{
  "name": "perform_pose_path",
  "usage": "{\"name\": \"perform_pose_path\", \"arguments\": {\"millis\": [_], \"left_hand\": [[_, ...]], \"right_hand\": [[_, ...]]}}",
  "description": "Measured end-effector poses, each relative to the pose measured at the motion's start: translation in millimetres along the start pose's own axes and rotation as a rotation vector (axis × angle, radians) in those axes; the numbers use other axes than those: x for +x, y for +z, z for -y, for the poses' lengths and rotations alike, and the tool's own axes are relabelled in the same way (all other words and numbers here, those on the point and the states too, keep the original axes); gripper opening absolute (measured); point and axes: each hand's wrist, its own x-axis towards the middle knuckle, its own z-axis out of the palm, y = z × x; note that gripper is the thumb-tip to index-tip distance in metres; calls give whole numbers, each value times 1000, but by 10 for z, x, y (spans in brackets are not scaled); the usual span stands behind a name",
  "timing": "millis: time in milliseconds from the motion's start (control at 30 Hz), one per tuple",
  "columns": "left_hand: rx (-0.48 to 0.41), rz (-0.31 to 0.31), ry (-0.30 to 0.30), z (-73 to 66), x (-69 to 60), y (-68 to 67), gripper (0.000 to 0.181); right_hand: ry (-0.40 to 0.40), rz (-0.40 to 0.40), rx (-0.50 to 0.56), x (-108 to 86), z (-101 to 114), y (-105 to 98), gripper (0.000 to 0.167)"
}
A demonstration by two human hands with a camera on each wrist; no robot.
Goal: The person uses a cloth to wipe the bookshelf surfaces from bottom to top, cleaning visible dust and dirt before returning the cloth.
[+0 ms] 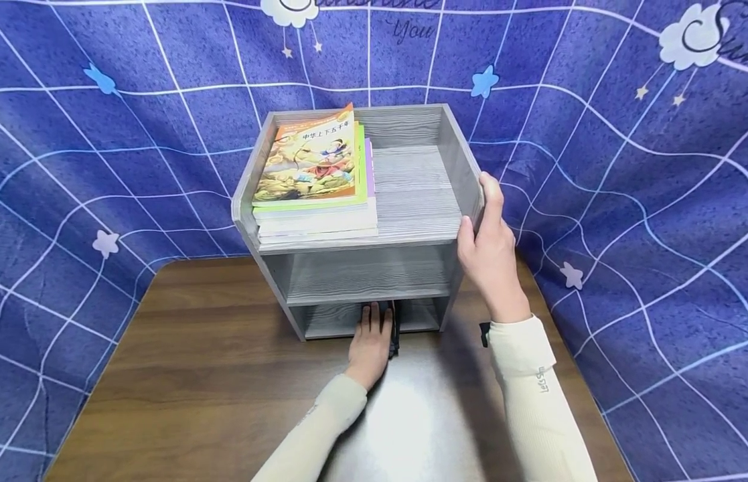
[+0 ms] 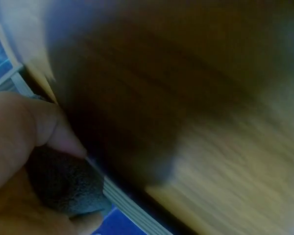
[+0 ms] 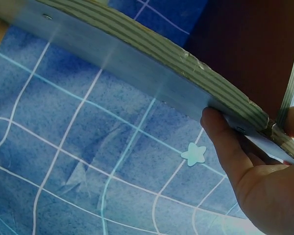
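Brown tabletop (image 1: 199, 375): grey shelf (image 1: 416, 181), side clamped in right hand (image 1: 493, 251); dark object (image 2: 63, 181) at left hand (image 1: 370, 338), grip unclear.

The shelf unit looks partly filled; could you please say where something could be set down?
The top shelf is bare between book stack and right panel, which the right hand grips. The middle shelf looks bare, as does the table left of the unit. The bottom shelf is crowded around the left hand and dark item.

Book (image 1: 313, 164) reads 中华上下五千年; curtain (image 1: 374, 63), "Sunshine", "You".
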Motion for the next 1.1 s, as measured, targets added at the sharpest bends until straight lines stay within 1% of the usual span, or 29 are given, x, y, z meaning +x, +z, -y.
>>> {"name": "perform_pose_path", "arguments": {"millis": [167,467,633,700,900,967,1100], "left_hand": [[-4,-33,-1,146,-86,33,47],[37,-82,8,460,-219,-6,41],[89,-98,14,619,-268,-31,36],[118,-92,17,667,-290,-46,34],[223,-20,6,808,-365,-105,34],[244,-27,5,860,-386,-115,33],[283,-64,22,943,-416,-114,33]], "right_hand": [[2,1,-3,-3,-8,-4,68],[4,9,-2,-7,-2,-6,68],[5,8,-8,-2,9,-18,68],[5,9,-11,1,12,-22,69],[13,13,-6,0,13,-21,69],[13,12,-3,0,9,-21,69],[10,6,8,11,0,-25,69]]}}
